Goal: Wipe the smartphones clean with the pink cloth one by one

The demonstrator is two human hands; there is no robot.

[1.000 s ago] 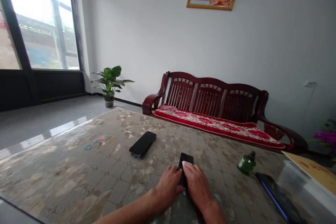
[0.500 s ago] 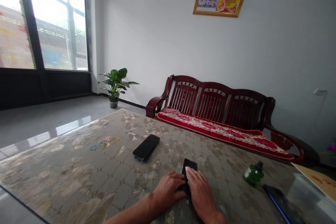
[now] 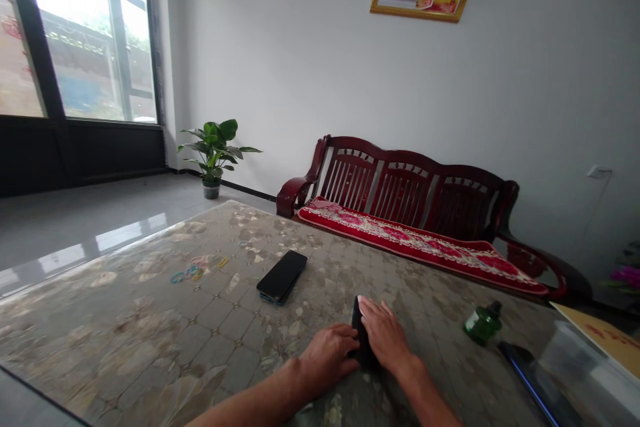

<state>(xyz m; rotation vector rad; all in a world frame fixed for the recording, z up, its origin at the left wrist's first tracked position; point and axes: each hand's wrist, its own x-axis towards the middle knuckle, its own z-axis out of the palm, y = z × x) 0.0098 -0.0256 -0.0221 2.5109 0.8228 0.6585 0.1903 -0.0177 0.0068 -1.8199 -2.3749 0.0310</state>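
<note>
Near the front of the table, a black smartphone [image 3: 356, 315] is tilted up on its long edge between my two hands. My left hand [image 3: 331, 352] is closed at its left side, fingers curled against it. On the other side, my right hand [image 3: 385, 333] presses along it with the fingers together. A small pale patch shows at the right fingertips, too small to name. Much of the phone is hidden by the hands. Farther off to the left lies another black phone [image 3: 283, 275], on top of something bluish.
Several coloured rubber bands [image 3: 195, 269] lie at the left of the table [image 3: 150, 340]. To the right stand a green bottle [image 3: 483, 323], a dark blue-edged phone [image 3: 530, 377] and a clear plastic box [image 3: 575, 360]. A wooden bench [image 3: 400, 197] is behind the table.
The phone between my hands has turned from lying nearly flat to standing tilted on its edge. My right hand has shifted slightly up and right, and the view has moved a little.
</note>
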